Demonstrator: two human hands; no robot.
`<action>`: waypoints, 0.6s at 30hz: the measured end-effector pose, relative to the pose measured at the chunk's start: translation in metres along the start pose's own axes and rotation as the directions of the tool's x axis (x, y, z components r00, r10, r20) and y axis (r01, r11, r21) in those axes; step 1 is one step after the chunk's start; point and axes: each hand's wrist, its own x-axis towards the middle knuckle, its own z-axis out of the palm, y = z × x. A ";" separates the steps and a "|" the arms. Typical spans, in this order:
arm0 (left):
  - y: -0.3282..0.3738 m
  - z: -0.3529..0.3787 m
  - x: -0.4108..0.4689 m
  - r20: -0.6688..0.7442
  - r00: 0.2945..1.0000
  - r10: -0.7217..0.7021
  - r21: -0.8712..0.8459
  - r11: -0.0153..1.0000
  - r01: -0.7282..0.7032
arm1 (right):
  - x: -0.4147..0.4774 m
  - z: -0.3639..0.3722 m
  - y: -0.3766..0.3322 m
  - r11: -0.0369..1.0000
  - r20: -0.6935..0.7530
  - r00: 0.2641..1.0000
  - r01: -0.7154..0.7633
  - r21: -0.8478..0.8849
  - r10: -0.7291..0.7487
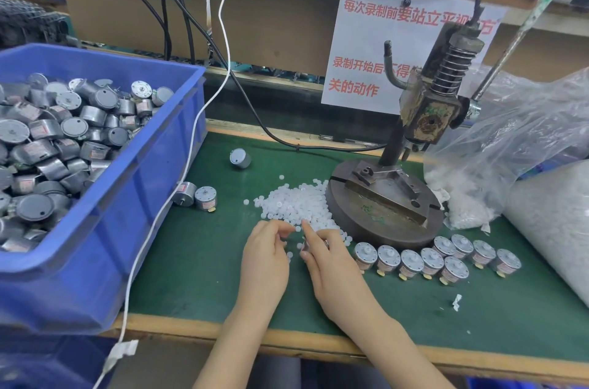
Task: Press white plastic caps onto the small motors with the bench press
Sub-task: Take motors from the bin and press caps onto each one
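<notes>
A pile of small white plastic caps (296, 203) lies on the green mat beside the bench press (385, 197), whose round base is bare under the ram head (430, 116). My left hand (266, 256) is at the pile's near edge with curled fingertips brought together; I cannot make out a cap between them. My right hand (331, 267) grips a small metal motor (306, 244), mostly hidden under the fingers, with its index finger stretched toward the caps. Several capped motors (430, 259) stand in a row in front of the press base.
A blue bin (134, 197) full of motors fills the left side. Three loose motors (195, 197) lie on the mat beside it. A clear plastic bag of caps (510, 140) sits right of the press. A white cable (191, 146) crosses the mat. The press lever (516, 38) rises at upper right.
</notes>
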 end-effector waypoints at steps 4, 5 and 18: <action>-0.001 -0.001 -0.001 -0.007 1.000 -0.001 0.022 1.000 0.001 | -0.002 0.002 -0.001 1.000 0.001 1.000 -0.020 -0.023 0.020; -0.001 -0.001 -0.001 -0.010 1.000 -0.002 0.020 1.000 0.002 | -0.002 0.002 -0.001 0.999 0.011 1.000 -0.022 -0.032 0.023; 0.001 -0.001 -0.004 0.010 1.000 0.023 0.052 0.998 -0.023 | 0.002 -0.004 -0.014 0.990 0.043 0.997 -0.065 -0.125 0.071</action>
